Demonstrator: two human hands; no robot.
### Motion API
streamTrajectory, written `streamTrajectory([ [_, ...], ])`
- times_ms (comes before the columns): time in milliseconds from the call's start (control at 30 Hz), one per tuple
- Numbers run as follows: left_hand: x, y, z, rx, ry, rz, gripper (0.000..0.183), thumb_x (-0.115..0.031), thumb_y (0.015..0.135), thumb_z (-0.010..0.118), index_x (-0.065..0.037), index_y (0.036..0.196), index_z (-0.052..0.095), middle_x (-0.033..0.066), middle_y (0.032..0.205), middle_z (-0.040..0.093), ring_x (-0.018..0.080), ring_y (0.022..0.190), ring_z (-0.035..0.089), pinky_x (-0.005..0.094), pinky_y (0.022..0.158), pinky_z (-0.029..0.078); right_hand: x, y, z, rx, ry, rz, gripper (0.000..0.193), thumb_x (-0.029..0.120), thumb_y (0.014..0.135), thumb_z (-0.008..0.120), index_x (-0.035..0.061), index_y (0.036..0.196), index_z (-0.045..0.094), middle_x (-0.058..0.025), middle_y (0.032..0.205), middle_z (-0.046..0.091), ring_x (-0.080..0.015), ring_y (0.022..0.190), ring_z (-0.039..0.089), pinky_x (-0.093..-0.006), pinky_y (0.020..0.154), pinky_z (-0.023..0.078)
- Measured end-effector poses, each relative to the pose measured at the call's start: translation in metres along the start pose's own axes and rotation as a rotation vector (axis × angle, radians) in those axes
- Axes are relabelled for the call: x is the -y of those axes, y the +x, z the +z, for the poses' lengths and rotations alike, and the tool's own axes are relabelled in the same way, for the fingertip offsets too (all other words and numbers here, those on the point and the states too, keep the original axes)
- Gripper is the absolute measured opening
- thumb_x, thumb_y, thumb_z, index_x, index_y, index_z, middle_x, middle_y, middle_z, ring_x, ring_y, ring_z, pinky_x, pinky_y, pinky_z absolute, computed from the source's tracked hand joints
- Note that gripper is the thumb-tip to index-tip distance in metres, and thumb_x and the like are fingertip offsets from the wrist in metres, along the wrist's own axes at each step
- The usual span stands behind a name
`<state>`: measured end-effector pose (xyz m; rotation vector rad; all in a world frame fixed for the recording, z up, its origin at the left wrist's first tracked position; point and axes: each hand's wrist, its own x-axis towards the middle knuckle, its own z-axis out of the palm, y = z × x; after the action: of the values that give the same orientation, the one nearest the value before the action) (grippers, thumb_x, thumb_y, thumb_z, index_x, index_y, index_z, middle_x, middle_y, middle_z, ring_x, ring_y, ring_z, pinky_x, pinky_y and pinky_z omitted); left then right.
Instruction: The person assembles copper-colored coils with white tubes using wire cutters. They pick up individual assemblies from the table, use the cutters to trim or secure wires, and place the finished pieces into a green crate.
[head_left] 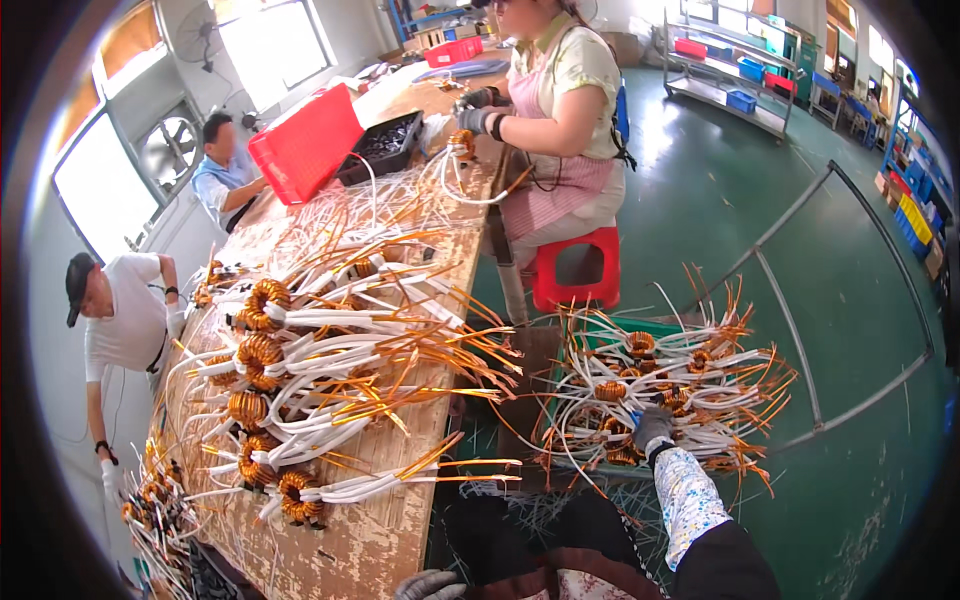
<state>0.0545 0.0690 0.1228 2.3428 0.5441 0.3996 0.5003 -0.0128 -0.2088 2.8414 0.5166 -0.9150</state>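
Observation:
My right hand (655,428), in a grey glove, reaches down into a heap of copper-wound ring coils with white-sleeved leads (640,343) at the right. It touches the heap beside one coil (676,400); its fingertips are partly lost among the wires, so their grip is unclear. At the lower edge my left hand (430,585), gloved too, rests near the table's front corner, partly cut off, its fingers loosely extended and nothing visible in them. Next to it on the wooden table (390,510) lies a row of similar coils (298,497), their bare copper ends pointing right.
A green crate (655,326) holds the right-hand heap. Across the table a person (560,110) on a red stool (578,268) handles a coil (461,146). Two people (130,310) (228,170) work along the left side. A red crate (305,143) and black tray (383,145) stand farther back.

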Motion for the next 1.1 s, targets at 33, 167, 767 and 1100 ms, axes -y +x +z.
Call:
streamTrajectory([
  [33,0.001,-0.008,0.010,-0.012,0.003,0.004,0.031,-0.007,0.078,0.060,-0.006,0.108,0.058,0.0154,0.108,0.056,0.0318,0.101,0.053,0.0389,0.086,0.043,-0.007,0.004,0.011,-0.017,0.032,0.011,0.065,0.041,0.073,0.066,0.0034,0.123,0.047,-0.0149,0.133,0.041,-0.0271,0.125,0.037,-0.0407,0.101,0.030],
  [167,0.001,-0.021,0.031,-0.116,-0.100,-0.112,0.030,-0.004,0.078,0.060,-0.006,0.108,0.058,0.0133,0.106,0.057,0.0291,0.099,0.055,0.0347,0.084,0.044,-0.011,-0.018,0.005,0.123,0.199,0.037,0.058,0.041,0.074,0.064,0.0030,0.117,0.052,-0.0145,0.119,0.054,-0.0254,0.110,0.054,-0.0346,0.092,0.043],
  [767,-0.019,0.000,0.047,-0.094,-0.443,-0.112,0.044,-0.021,0.069,0.073,-0.008,0.109,0.061,0.0120,0.114,0.056,0.0252,0.113,0.050,0.0415,0.101,0.031,-0.015,-0.325,-0.165,0.146,1.789,-1.323,0.026,-0.005,0.068,0.058,0.0091,0.076,0.037,0.0039,0.063,0.032,-0.0069,0.055,0.035,-0.0223,0.050,0.029],
  [1100,-0.048,0.034,0.107,0.364,-1.641,-0.111,0.056,-0.036,0.089,0.051,0.000,0.129,0.037,0.0146,0.128,0.043,0.0215,0.117,0.044,0.0355,0.098,0.036,-0.060,-0.434,-0.191,0.957,1.906,-1.785,0.034,-0.005,0.063,0.068,0.0030,0.083,0.041,-0.0126,0.077,0.050,-0.0189,0.065,0.047,-0.0321,0.060,0.040],
])
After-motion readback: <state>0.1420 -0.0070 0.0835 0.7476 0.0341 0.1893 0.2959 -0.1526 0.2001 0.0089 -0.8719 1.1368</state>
